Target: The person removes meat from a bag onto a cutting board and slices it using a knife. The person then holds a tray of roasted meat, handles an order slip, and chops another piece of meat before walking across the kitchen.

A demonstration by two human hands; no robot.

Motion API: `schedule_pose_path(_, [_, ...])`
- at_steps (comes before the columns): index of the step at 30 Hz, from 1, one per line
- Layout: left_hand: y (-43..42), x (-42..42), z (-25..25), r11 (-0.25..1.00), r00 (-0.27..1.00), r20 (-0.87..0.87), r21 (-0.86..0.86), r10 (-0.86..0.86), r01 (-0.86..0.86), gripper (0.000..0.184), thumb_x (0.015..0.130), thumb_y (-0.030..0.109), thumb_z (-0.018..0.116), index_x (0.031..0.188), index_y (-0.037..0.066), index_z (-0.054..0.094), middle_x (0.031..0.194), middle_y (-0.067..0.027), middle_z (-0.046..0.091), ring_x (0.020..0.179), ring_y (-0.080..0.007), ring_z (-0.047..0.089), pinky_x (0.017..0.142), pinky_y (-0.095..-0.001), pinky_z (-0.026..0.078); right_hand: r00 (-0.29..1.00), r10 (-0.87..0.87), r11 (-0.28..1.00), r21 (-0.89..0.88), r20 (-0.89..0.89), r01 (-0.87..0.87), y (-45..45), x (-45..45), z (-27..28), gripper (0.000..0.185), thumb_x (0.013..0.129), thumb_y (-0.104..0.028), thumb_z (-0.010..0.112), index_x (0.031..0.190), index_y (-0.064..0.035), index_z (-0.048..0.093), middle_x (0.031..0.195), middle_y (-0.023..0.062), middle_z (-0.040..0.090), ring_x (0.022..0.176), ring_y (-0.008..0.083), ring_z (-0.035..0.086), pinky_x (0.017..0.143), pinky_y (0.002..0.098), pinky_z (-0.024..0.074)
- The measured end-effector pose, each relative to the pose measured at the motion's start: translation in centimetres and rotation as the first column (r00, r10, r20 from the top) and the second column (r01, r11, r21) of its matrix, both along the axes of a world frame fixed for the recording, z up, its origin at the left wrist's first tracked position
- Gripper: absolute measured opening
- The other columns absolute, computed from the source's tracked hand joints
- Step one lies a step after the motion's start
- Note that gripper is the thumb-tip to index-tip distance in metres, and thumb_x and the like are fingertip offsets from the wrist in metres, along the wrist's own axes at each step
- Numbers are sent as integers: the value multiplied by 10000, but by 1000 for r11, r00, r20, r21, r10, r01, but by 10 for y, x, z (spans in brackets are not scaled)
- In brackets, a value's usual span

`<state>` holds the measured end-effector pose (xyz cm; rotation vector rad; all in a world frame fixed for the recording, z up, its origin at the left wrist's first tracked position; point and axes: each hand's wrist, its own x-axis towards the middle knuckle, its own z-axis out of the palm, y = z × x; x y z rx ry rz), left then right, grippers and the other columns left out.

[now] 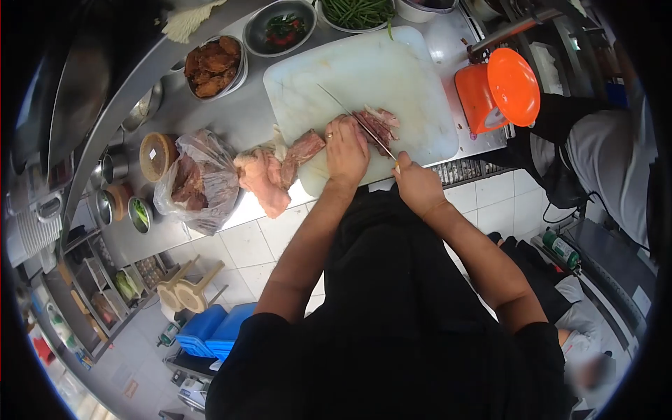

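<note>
Meat under the knife, with open room at 12 o'clock on the cutting board
The board's 12 o'clock edge lies near the green beans and the bowl of peppers, its 2 o'clock edge near the orange scale, its 6 o'clock edge close to the person's dark clothing; the metal worktop runs on towards 9 o'clock, past the bag of meat, with white floor tiles below; the left fingers bend close together on the meat, grip unclear, its cut end at their 3 o'clock and another piece at 9; the right fingers close round the knife handle, the meat at their 11 o'clock
</note>
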<state>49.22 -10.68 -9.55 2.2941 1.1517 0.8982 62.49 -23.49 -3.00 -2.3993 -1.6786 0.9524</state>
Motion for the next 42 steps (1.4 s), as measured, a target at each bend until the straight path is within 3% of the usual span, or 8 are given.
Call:
schedule_pose_path(9, [2, -18, 20, 989, 996, 50, -130, -67, 73, 139, 988, 26, 555, 1126, 30, 562, 1111, -196, 624, 1081, -414, 592, 957, -513, 471, 1000, 22, 1000, -9, -13, -23, -4, 8, 13, 319, 1036, -277, 587, 1189, -18, 482, 925, 249, 731, 883, 454, 721, 779, 559, 564])
schedule_pose_path(13, [3, -18, 17, 992, 999, 32, -117, -38, 41, 151, 990, 44, 573, 1140, 36, 564, 1086, -185, 643, 1060, -410, 606, 938, -518, 481, 997, 7, 1000, -22, 76, -5, -29, -5, 18, 338, 1043, -302, 576, 1181, -20, 451, 858, 240, 724, 808, 437, 728, 717, 567, 562])
schedule_pose_path(16, [0, -21, 16, 967, 993, 116, -254, 14, 16, 180, 984, 64, 605, 1157, 39, 566, 1075, -182, 662, 1048, -410, 620, 927, -515, 491, 998, -23, 999, -30, 56, 25, -28, -4, 12, 349, 1041, -303, 585, 1177, -6, 460, 869, 251, 721, 837, 455, 719, 744, 570, 559])
schedule_pose_path(19, [5, -25, 17, 963, 994, 110, -269, 0, 30, 229, 974, 80, 634, 1190, 41, 567, 1078, -191, 677, 1051, -413, 642, 916, -506, 507, 1000, 2, 1000, -31, -20, -3, 9, 5, 9, 378, 1042, -280, 580, 1285, -7, 485, 970, 269, 727, 963, 461, 713, 853, 567, 552])
schedule_pose_path(22, [13, -33, 30, 926, 997, 54, -369, -62, 77, 269, 964, 78, 646, 1217, 42, 563, 1104, -199, 679, 1072, -413, 658, 914, -499, 519, 996, 44, 999, 26, -82, -42, 33, 27, 8, 391, 1033, -293, 604, 1278, -6, 499, 977, 278, 723, 990, 471, 701, 865, 566, 543])
schedule_pose_path(25, [18, -39, 36, 936, 993, 9, -334, -118, 114, 284, 962, 76, 665, 1226, 17, 576, 1124, -201, 689, 1062, -380, 688, 909, -451, 550, 997, 72, 997, 33, 0, -72, 22, 31, 40, 398, 1030, -301, 609, 1272, -2, 508, 946, 269, 725, 946, 466, 706, 831, 565, 545])
schedule_pose_path(32, [16, -33, 37, 938, 998, -32, -345, -53, 39, 288, 942, 81, 692, 1209, 15, 605, 1158, -190, 697, 1037, -374, 698, 895, -452, 564, 983, 110, 992, -72, 149, -100, -32, -5, 102, 354, 1032, -279, 597, 1210, 9, 494, 855, 215, 728, 826, 415, 732, 744, 523, 574])
schedule_pose_path(42, [22, -35, 33, 925, 999, -12, -377, -47, 40, 299, 938, 79, 695, 1220, 15, 620, 1168, -188, 717, 1028, -375, 715, 892, -446, 572, 970, 159, 985, -100, 185, -142, -33, -12, 82, 292, 1044, -251, 571, 1142, 8, 477, 832, 202, 729, 786, 401, 739, 690, 487, 594])
